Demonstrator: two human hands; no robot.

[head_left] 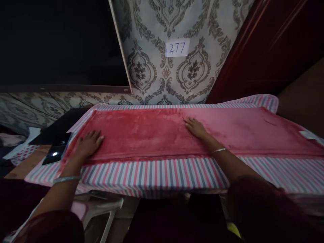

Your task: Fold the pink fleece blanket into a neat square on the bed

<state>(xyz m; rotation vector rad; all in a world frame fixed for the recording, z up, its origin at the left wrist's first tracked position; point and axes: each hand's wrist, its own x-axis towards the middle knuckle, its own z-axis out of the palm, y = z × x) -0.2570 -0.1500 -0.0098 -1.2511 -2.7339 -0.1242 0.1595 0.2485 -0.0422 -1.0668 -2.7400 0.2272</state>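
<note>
A long red plush towel (141, 135) lies flat across a surface covered with a striped cloth (157, 175). Near the towel's left end, my left hand (89, 143) rests on the fabric with its fingers spread. My right hand (196, 127) lies on the towel around its middle, fingers stretched out and palm down. The pile looks darker left of my right hand and lighter to its right. Neither hand grips anything. A white label (307, 135) sticks out at the towel's right end.
A smartphone (57, 148) lies beside the towel's left end. Behind stand a large dark screen (60, 44) and a patterned wall with a paper marked 277 (177, 47). Dark red wooden panelling (265, 50) rises at the right. A white chair (103, 207) stands below the front edge.
</note>
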